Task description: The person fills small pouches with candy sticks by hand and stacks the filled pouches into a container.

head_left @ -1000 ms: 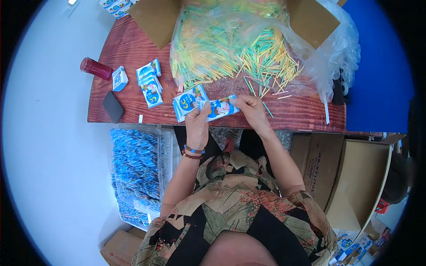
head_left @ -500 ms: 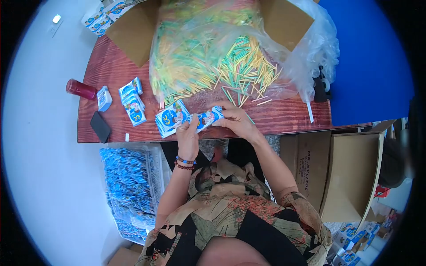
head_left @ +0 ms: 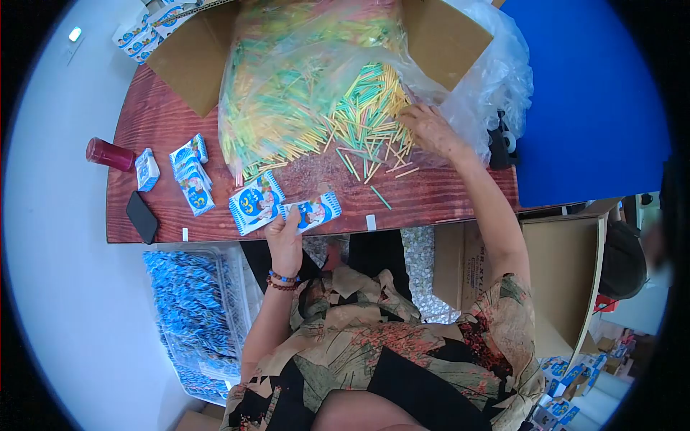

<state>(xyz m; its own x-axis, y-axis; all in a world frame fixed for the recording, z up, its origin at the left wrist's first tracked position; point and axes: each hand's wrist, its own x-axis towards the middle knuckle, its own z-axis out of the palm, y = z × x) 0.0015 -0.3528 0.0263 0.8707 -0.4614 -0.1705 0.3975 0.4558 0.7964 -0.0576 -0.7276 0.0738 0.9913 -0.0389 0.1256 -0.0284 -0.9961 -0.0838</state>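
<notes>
My left hand (head_left: 284, 246) is closed on a small blue-and-white packet (head_left: 320, 210) at the table's front edge, thumb on top. A second, larger packet (head_left: 256, 204) of the same look lies against it, just left of my fingers. Away to the right, my right hand (head_left: 433, 132) reaches over the right side of a pile of thin coloured sticks (head_left: 365, 108), green, yellow and pink. Its fingers are slightly bent and apart, the tips at the sticks; nothing shows in them. The pile spills from a clear plastic bag (head_left: 287, 86).
Several more packets (head_left: 192, 179) lie left on the wooden table (head_left: 445, 194), near a black phone (head_left: 142, 217) and a red cylinder (head_left: 111, 154). Cardboard flaps (head_left: 449, 43) flank the bag. Below left stands a clear bin (head_left: 241, 287) of blue packets; an open carton (head_left: 557, 266) stands right.
My right hand has left the packet and moved up and right to the sticks. My left hand keeps hold of the packet. The whole view has shifted slightly.
</notes>
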